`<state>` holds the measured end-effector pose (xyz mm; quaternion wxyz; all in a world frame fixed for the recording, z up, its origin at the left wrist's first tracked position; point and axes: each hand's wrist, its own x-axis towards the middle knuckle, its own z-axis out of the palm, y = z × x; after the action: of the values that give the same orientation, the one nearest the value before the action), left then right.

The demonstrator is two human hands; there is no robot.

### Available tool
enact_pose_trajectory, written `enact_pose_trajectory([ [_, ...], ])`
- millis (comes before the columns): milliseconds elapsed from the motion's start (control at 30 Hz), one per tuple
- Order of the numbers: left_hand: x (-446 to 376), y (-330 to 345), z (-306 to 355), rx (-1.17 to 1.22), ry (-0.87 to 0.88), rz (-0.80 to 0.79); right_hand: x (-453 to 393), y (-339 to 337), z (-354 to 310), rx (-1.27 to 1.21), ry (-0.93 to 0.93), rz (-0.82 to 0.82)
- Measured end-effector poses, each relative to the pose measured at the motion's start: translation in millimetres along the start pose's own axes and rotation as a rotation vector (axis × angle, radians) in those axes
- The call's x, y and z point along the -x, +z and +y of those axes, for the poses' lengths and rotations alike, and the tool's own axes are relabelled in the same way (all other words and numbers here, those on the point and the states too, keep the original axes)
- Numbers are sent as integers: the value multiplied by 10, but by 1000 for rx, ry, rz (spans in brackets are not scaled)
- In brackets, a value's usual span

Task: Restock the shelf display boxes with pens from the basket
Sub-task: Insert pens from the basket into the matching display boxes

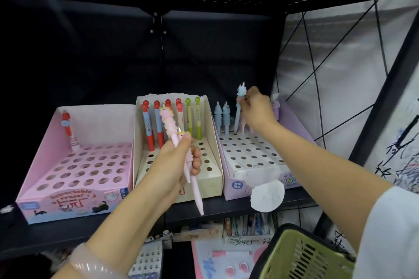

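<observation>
Head view, left grip (179,161) clutching pink pens (181,154), right grip (257,108) pinching blue pen (238,111) over lilac box (254,174)

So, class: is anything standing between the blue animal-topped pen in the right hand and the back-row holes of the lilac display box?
Nothing visible does. The right hand holds the blue animal-topped pen over the back row of the lilac display box, beside two blue pens already standing there; open holes show just in front.

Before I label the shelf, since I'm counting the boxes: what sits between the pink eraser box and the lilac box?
In the head view, one cream display box sits between the pink eraser box and the lilac box, holding red and green pens at its back.
</observation>
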<state>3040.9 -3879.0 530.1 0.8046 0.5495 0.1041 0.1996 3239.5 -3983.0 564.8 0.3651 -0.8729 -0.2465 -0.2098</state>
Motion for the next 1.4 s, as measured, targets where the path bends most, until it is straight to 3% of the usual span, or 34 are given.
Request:
enact_pose_trajectory([
  [333, -44, -71, -8, -59, 109, 18, 33, 103, 24, 222, 5, -61],
  [567, -34, -94, 26, -129, 141, 36, -57, 124, -45, 386, 63, -277],
  [800, 25, -116, 94, -144, 171, 79, 67, 50, -58, 678, -146, -214],
  [967, 59, -100, 67, -160, 169, 70, 142, 19, 73, 373, 2, -188],
  [1067, 43, -127, 61, -160, 176, 84, 186, 8, 82, 304, -37, -63],
  [1200, 33, -94, 47, -181, 163, 71, 179, -60, -89, 129, -50, -75],
  [1300, 16, -58, 55, -195, 154, 86, 367, -162, -321, -290, -61, -370],
  [1400, 3, -9, 53, -232, 154, 93, 697, -266, -495, -460, -174, -774],
])
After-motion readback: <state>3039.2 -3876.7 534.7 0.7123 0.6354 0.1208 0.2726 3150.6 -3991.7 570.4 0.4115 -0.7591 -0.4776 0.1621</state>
